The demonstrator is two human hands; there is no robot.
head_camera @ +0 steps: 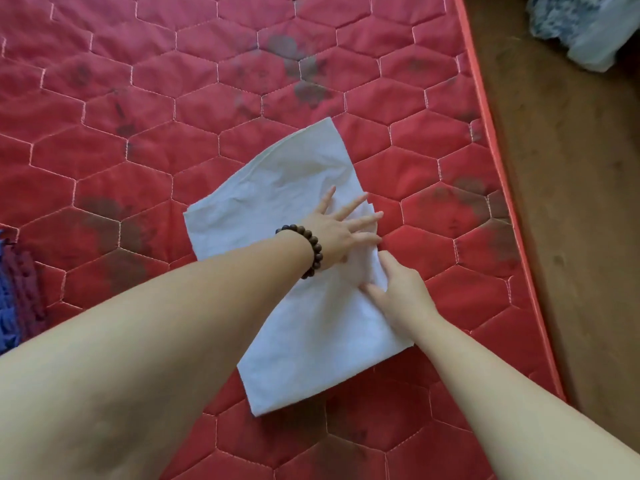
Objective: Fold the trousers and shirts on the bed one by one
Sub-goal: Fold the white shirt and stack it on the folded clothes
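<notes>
On the red bed (173, 150), near the middle and a bit toward the right edge, lies a white folded garment (304, 327). It is flat and long, and it lies slanted, with one short end pointing up and away and the other short end close to the person. I cannot tell if it is a shirt or trousers.

Both hands are on its right side. The left hand (337, 230) lies flat on the cloth with its fingers (360, 221) straight and spread wide, pressing down. Some fingertips reach to the right edge of the cloth. A bracelet (313, 249) of dark brown beads goes round that wrist.

The right hand (401, 289) is just below the left one, very close to it. Its fingers and thumb curl at the edge of the cloth and pinch a small fold of it there. The cloth bunches up a little between the two hands.

The bed cover is stitched in big six-sided shapes and has some dark smudges. At the far left edge sits a bit of blue and purple knitted cloth (17, 292). To the right of the bed is a brown floor (571, 202). Up in the top right corner on the floor is a pale blue and white bundle (581, 26), too blurry to name.
</notes>
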